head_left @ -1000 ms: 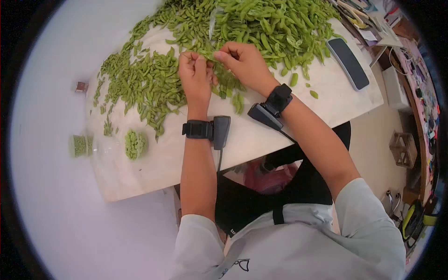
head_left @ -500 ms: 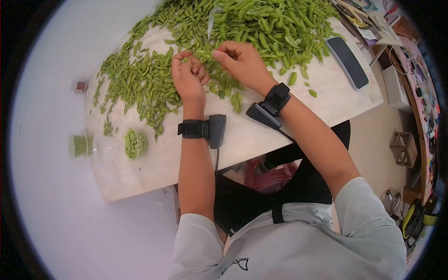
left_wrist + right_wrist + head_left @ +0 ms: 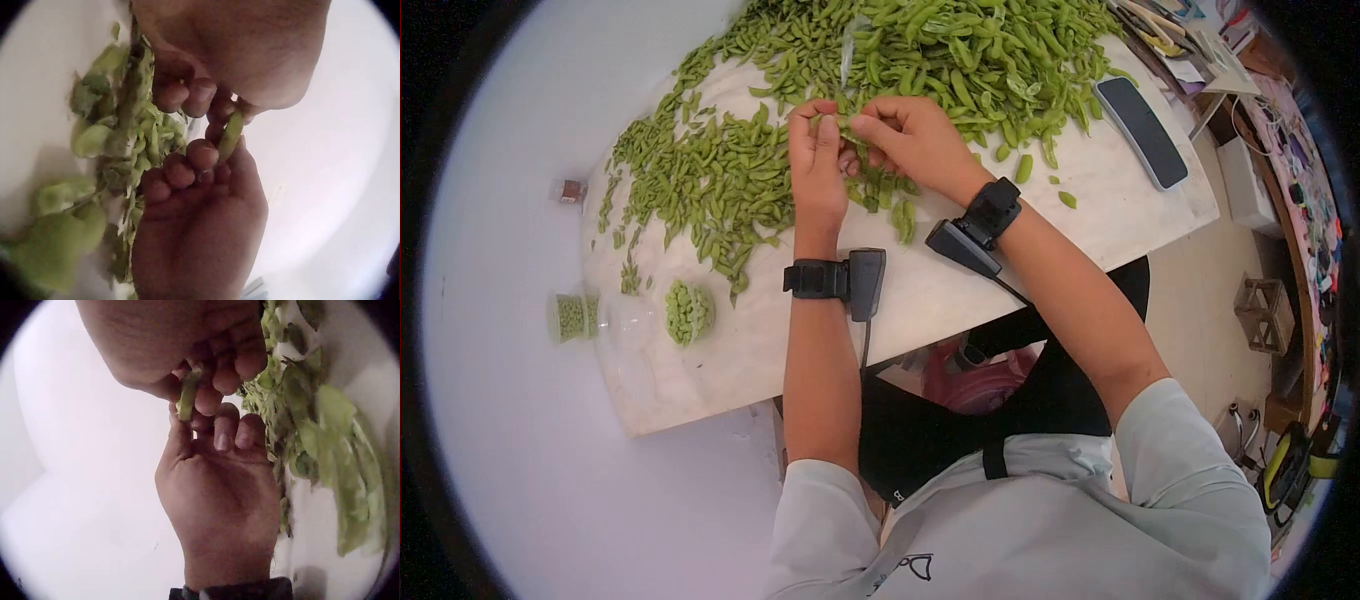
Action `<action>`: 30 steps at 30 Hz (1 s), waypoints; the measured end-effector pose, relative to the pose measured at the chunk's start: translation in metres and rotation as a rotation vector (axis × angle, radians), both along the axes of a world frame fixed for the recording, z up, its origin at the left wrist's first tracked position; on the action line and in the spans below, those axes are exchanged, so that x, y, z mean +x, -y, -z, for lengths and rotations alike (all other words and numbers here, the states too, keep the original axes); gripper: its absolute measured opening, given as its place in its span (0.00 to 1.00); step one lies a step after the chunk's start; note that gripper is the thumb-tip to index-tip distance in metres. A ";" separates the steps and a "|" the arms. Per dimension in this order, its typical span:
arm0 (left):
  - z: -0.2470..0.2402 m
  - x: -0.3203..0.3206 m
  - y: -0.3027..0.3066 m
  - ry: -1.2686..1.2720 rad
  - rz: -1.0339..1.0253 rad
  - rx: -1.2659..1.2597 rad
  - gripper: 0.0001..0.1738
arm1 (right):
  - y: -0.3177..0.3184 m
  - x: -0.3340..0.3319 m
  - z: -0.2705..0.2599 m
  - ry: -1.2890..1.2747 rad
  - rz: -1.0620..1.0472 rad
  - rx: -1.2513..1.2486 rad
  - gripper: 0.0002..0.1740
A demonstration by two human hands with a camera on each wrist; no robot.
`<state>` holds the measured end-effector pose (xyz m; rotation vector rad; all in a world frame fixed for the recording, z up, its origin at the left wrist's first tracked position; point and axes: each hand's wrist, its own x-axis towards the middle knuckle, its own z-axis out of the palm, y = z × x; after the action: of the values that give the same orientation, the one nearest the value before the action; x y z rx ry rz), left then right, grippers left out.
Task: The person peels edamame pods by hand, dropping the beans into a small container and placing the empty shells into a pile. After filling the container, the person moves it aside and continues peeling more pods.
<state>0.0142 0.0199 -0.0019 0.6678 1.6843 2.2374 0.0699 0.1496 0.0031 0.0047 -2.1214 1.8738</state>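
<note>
Thumb and fingers of the left hand and the right hand meet at the near edge of the green pods. Between them both hands pinch one small green pod, visible in the left wrist view and the right wrist view. The other fingers of each hand are curled in. Beneath and beyond the hands lies a wide heap of green pods, with smaller pods spread to the left.
A clear tub of shelled beans stands at the table's left, near another container of green beans. A phone lies at the right. Loose pods rest close to the right wrist. Tools and papers sit at the upper right.
The left hand moved away to the left, its fingers parting from the right hand, and has now come back against it at a pod. The right hand has barely shifted.
</note>
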 end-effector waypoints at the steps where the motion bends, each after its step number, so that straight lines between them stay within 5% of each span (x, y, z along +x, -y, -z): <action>1: 0.001 -0.001 0.001 -0.016 0.012 -0.009 0.11 | -0.001 -0.001 0.002 0.003 0.005 0.005 0.17; 30: 0.005 -0.002 0.003 -0.442 -0.099 -0.326 0.10 | -0.004 -0.005 0.007 -0.121 0.170 0.164 0.16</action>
<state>0.0118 0.0167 -0.0064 1.0677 2.2677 1.8983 0.0645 0.1539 -0.0042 -0.0242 -2.1152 1.5613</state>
